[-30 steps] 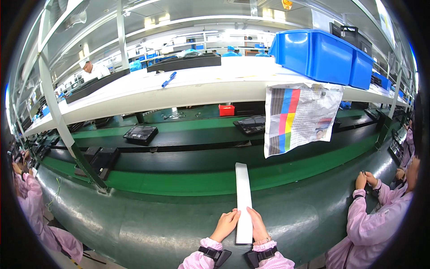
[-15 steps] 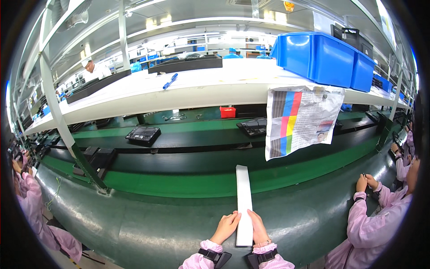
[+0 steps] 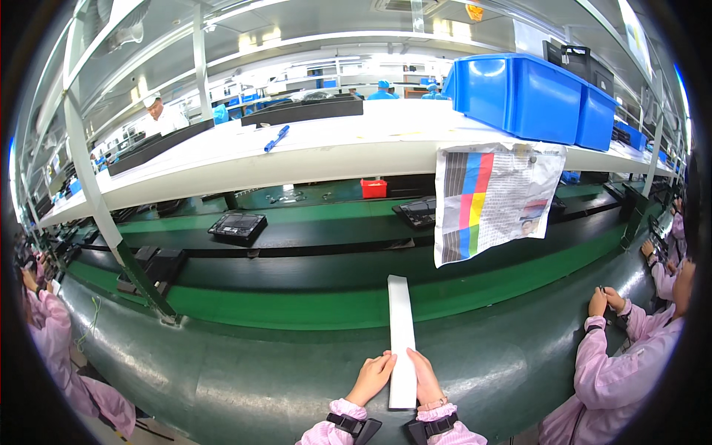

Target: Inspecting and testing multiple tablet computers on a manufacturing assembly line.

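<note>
Both hands steady a long white strip on the green bench.

Head view: the left hand [image 3: 373, 376] lies flat, fingers together, its fingertips touching the near left edge of the white strip [image 3: 401, 337]; the right hand [image 3: 425, 374] lies open along the strip's right edge, pressing rather than gripping. The strip runs straight away from the hands, its near end between the two wrists, its far end toward the black conveyor [image 3: 311, 248]. Beyond the hands a colour-banded sheet [image 3: 493, 196] hangs from the white shelf [image 3: 319, 152], under blue bins [image 3: 519, 93]. By my judgement the strip is being squared and held down; the next move calls for even pressure from both sides so it stays straight.
</note>
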Action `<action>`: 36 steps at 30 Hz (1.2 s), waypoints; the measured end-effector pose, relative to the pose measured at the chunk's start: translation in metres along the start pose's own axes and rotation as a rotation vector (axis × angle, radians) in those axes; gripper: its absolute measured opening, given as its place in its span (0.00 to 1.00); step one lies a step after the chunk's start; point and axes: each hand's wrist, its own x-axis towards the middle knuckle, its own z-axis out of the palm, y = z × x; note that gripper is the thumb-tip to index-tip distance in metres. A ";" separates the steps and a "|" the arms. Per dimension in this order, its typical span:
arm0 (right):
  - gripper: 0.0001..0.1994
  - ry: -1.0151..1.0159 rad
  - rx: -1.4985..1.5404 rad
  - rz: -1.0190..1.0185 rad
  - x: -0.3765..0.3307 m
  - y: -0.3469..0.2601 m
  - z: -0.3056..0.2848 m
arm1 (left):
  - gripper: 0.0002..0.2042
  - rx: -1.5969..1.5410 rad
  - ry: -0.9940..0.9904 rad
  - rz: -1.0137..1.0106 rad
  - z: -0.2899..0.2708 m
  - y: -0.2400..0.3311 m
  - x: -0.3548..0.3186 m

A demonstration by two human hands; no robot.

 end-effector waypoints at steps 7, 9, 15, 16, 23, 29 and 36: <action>0.18 -0.074 0.019 -0.044 0.001 0.000 -0.002 | 0.17 0.010 -0.082 -0.103 -0.003 -0.001 0.000; 0.18 -0.002 0.001 0.003 0.001 0.001 -0.002 | 0.17 0.015 -0.076 -0.101 -0.002 0.000 0.000; 0.18 -0.016 0.021 0.009 0.004 0.002 -0.004 | 0.14 -0.007 0.001 -0.004 -0.001 0.000 0.000; 0.18 -0.087 0.041 -0.040 0.004 0.002 -0.004 | 0.15 -0.001 -0.043 -0.048 -0.002 0.000 0.001; 0.18 -0.013 0.030 0.003 0.005 0.003 -0.005 | 0.17 -0.014 -0.020 -0.050 -0.004 0.003 0.000; 0.18 -0.007 0.022 0.004 0.004 0.003 -0.005 | 0.16 -0.013 -0.020 -0.044 -0.003 0.003 0.000; 0.18 -0.005 0.030 0.011 0.004 0.002 -0.005 | 0.16 0.022 -0.086 -0.077 -0.002 -0.001 0.001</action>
